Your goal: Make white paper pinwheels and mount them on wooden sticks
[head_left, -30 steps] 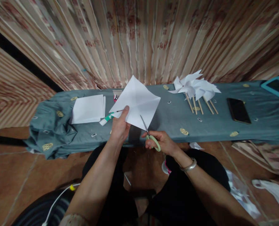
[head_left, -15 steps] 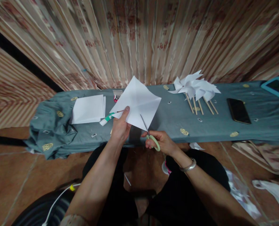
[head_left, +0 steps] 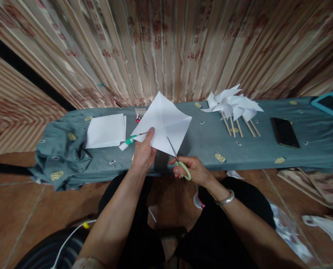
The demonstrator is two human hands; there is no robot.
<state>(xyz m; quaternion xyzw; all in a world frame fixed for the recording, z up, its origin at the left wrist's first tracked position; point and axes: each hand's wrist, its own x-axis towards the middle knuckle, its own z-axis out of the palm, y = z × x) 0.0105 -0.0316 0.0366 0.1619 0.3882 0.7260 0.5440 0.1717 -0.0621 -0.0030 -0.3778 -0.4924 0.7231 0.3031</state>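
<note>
My left hand grips a creased white square of paper by its lower left side, thumb on top. One corner of the sheet points away from me. A slit or thin dark line runs in from the left corner to my thumb. Scissors with pale green handles are in my right hand, fingers curled round the loops. One blade lies over the paper near its bottom corner; the other blade seems to be beneath it. A green and white tube lies partly under the sheet's left corner.
On the cloth-covered bench, a stack of white paper lies left. To the right are several paper pinwheels on sticks, a black phone and a blue-framed tablet. A curtain hangs behind.
Almost nothing differs. The paper's top corner sits very slightly lower, while both hands and the scissors keep nearly the same place.
</note>
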